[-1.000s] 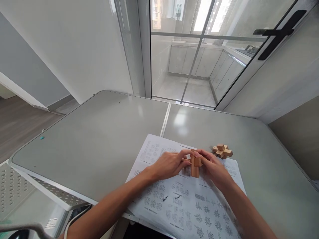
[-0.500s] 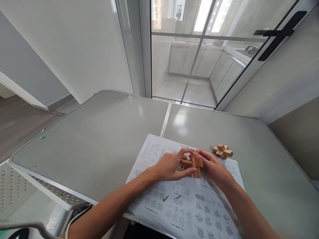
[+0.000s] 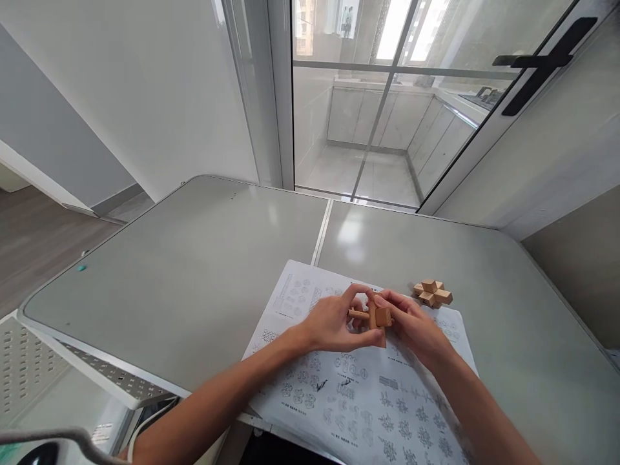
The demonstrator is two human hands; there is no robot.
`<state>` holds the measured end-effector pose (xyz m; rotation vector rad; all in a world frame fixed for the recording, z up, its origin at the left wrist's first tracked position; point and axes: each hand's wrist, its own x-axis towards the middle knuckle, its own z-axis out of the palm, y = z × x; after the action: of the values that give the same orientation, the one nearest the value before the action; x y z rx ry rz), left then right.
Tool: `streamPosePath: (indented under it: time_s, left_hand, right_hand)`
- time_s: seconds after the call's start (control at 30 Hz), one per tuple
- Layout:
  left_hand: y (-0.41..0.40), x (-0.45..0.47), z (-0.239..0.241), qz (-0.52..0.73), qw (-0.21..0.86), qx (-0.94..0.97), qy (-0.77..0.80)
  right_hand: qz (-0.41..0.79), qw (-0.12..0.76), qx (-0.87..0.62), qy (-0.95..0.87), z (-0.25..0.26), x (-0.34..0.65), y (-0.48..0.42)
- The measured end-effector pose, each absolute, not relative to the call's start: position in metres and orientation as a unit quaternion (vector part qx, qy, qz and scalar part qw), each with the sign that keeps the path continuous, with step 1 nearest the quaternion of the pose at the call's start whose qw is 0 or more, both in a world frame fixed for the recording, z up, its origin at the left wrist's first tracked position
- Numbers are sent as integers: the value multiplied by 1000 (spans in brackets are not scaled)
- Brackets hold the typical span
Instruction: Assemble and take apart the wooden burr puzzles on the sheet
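Between both hands is a wooden burr puzzle (image 3: 382,317), held just above a printed sheet (image 3: 349,413). My left hand (image 3: 334,323) grips it from the left, index finger over the top and thumb along the lower side. From the right, my right hand (image 3: 411,323) pinches it with thumb and fingers. One square block end faces me, and a thinner stick points left toward my left palm. Fingers hide part of the puzzle. Farther back on the right, a second wooden burr puzzle (image 3: 433,294) rests by the sheet's upper right edge.
The sheet carries line drawings and lies on a grey table (image 3: 194,258) with a pale seam. A small teal object (image 3: 81,267) lies near the left edge. Behind the table stands a glass door with a black handle (image 3: 547,64). A grey cable (image 3: 58,436) crosses the lower left corner.
The held puzzle has shifted slightly left and turned a little, so its square block end faces me more. Both hands keep their hold on it. The second puzzle stays put.
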<state>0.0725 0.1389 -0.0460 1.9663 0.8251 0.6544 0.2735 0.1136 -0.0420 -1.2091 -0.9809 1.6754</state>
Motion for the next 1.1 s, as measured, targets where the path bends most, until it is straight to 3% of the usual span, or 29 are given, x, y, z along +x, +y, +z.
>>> streamPosePath:
  time_s: [0.83, 1.1]
  left_hand:
    - [147, 65, -42, 248, 469, 792, 300]
    - [146, 65, -48, 286, 516, 762, 268]
  right_hand:
    - [628, 412, -520, -406, -54, 275, 115]
    - [606, 464, -492, -420, -47, 267, 108]
